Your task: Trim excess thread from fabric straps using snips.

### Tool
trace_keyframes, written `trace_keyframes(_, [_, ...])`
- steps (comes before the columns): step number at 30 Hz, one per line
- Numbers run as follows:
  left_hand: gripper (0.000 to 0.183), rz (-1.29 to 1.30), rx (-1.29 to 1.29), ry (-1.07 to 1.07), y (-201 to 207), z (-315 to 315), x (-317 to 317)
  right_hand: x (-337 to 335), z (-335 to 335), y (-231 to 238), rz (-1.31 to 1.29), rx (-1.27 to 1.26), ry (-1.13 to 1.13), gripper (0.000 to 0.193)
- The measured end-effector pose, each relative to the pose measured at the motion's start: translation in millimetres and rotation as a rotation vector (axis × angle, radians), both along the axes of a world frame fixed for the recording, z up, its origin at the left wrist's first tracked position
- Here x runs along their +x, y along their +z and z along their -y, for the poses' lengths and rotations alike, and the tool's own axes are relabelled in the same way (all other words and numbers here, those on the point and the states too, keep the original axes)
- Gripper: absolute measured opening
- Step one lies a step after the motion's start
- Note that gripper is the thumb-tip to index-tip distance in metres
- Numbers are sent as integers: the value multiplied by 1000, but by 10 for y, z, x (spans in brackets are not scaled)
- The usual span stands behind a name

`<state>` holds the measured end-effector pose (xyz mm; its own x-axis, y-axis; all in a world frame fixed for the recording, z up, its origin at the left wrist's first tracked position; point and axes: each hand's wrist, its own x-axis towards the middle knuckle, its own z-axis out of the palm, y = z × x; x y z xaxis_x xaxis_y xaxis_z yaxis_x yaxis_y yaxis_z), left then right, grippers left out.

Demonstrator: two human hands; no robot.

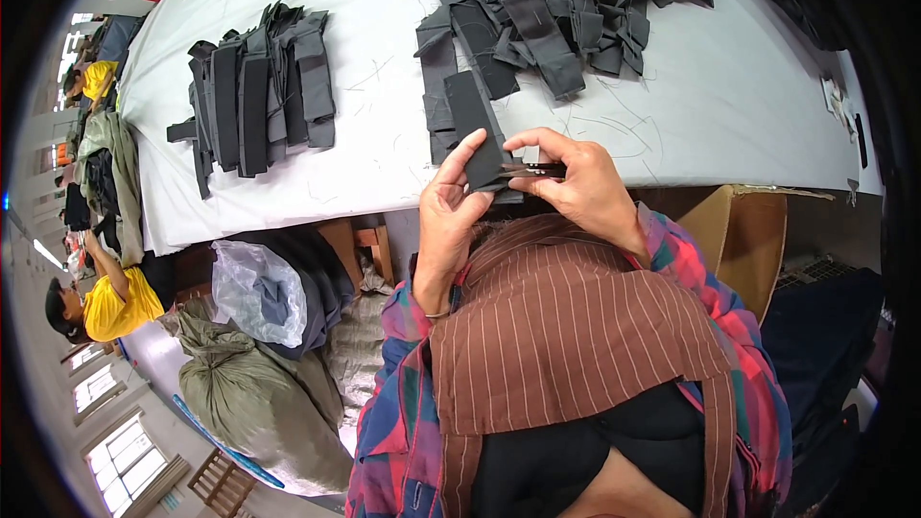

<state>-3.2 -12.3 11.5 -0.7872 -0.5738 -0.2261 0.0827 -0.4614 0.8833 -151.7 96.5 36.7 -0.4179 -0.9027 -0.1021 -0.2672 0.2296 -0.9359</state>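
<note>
A dark grey fabric strip point(469, 115) is pinched between the thumb and fingers of my left hand point(447, 206), over the table's near edge. My right hand point(590, 190) is closed around small black-handled thread snips point(539, 171). Their metal blades reach the strip's right edge, close to my left fingertips. Just beyond my hands lies a loose, tangled heap of similar strips point(547, 34). Further left, a neater bundle of strips point(257, 101) lies side by side. My fingers partly cover the lower end of the held strip.
The white-covered table point(369, 158) carries scattered thread ends. Below its edge stand an open cardboard box point(748, 235) on the right, and a clear plastic bag point(257, 290) and a tied olive sack point(249, 393) on the left. People in yellow shirts point(125, 307) are at the far left.
</note>
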Motion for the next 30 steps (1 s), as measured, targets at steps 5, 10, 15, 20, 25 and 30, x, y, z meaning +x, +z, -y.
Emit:
trace_keyframes(5, [51, -119, 126, -26, 5, 67, 39, -11, -19, -210, -7, -143, -87, 14])
trace_keyframes(10, [38, -30, 94, 184, 36, 8, -80, 7, -50, -105, 76, -231, 109, 13])
trace_keyframes(15, [30, -29, -149, 222, -51, -18, -81, -2, -34, 23, 107, -260, 266, 13])
trace_keyframes(20, [23, 96, -313, 90, -42, 12, 0, -121, 163, 16, 276, -186, -22, 10])
trace_keyframes(25, [30, 95, -224, 34, 45, 17, 13, -129, 269, -67, 458, -140, -52, 12])
trace_keyframes(30, [36, 105, -231, 101, 29, -52, -53, -92, 274, -98, 527, -127, -21, 23])
